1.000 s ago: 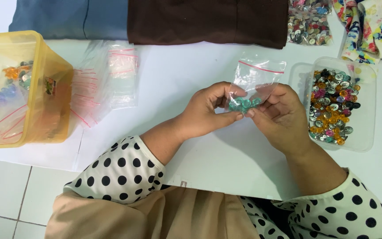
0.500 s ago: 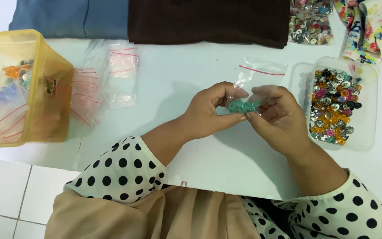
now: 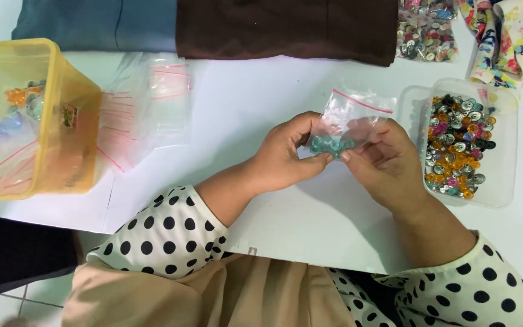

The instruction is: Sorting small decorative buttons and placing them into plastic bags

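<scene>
**A:** What are the hands doing over the white tabletop [image 3: 261,115]?

**B:** Both are holding one small clear plastic zip bag with a red seal strip [image 3: 351,118], just left of the clear rectangular plastic tray of mixed coloured metal-rimmed buttons [image 3: 503,181]. The left hand [image 3: 286,154] is pinching the bag's lower edge between thumb and fingers. The right hand [image 3: 385,160] is pinching it from the other side, its fingers curled and pressed together.

**B:** A cluster of small teal round buttons [image 3: 329,145] is sitting at the bottom of the bag, between the two thumbs.

**A:** How far along does the sorting look?

**B:** I'd judge it partway. This bag is already filled, though I cannot tell whether its strip is sealed. The tray is holding many unsorted buttons.

**A:** And further left of the tray?

**B:** A loose pile of empty clear zip bags with red strips [image 3: 146,109] is lying well left of it. Beyond that, a translucent yellow plastic tub [image 3: 74,151] is holding several filled bags, so some colours seem done.
</scene>
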